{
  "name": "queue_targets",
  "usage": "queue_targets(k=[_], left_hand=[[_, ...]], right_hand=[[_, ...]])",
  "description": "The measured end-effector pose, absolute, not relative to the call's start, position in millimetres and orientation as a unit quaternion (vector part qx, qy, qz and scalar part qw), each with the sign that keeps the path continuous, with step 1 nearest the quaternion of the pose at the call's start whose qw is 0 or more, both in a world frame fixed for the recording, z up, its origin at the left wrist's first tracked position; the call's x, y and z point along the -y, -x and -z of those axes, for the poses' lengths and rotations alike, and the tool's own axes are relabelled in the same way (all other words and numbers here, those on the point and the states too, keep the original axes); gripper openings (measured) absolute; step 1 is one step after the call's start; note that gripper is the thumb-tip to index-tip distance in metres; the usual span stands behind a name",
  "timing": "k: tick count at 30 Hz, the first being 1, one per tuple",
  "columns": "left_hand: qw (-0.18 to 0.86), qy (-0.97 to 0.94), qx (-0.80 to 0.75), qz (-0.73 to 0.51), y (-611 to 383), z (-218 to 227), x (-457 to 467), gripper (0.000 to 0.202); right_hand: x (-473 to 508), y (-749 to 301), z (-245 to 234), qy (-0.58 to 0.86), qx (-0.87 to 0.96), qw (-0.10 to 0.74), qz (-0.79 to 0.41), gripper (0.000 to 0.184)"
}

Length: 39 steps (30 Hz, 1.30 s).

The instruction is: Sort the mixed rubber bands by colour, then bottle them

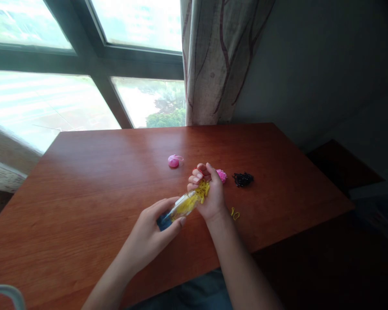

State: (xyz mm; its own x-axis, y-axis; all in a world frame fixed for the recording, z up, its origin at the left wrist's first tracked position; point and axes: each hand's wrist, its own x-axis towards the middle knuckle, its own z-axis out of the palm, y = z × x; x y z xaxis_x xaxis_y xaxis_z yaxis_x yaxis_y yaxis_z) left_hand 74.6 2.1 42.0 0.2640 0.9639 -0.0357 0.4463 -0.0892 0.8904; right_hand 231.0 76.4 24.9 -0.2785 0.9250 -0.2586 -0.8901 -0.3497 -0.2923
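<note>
My left hand (155,226) is closed round a small clear bottle (178,207) with a blue end, tilted so its mouth points at my right palm. Yellow rubber bands fill part of the bottle. A clump of yellow rubber bands (203,189) sits at its mouth and in the palm of my right hand (213,191), which is cupped with fingers curled. Two loose yellow bands (235,214) lie on the table beside my right wrist. Behind the right hand is a pink pile of bands (221,175), partly hidden by it.
A heap of black bands (243,179) lies right of the pink pile. Farther back sits a pink cap with a loop (173,161). The brown wooden table (93,198) reaches a window (145,60) and curtain (210,64). A pale curved bar (9,290) shows at lower left.
</note>
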Motion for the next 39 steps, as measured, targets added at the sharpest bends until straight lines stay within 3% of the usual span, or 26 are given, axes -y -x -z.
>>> queue_targets(k=[9,15,27,32,39], left_hand=[[0.475,-0.661,-0.509,-0.281,-65,-41,-2,0.043],[0.495,-0.671,-0.488,-0.259,-54,-43,-5,0.045],[0.400,-0.667,-0.539,-0.325,-84,-33,2,0.036],[0.392,-0.659,-0.545,-0.339,-87,-33,0,0.034],[0.384,-0.650,-0.555,-0.349,-89,-34,-1,0.033]], right_hand=[[-78,-235,-26,0.163,-0.025,0.538,-0.826,0.019],[-76,-229,-23,0.178,0.035,0.531,-0.828,0.022],[-74,-217,-23,0.233,0.106,0.659,-0.707,0.021],[-71,-217,-26,0.201,0.130,0.663,-0.709,0.004],[-68,-216,-26,0.193,0.185,0.672,-0.691,0.025]])
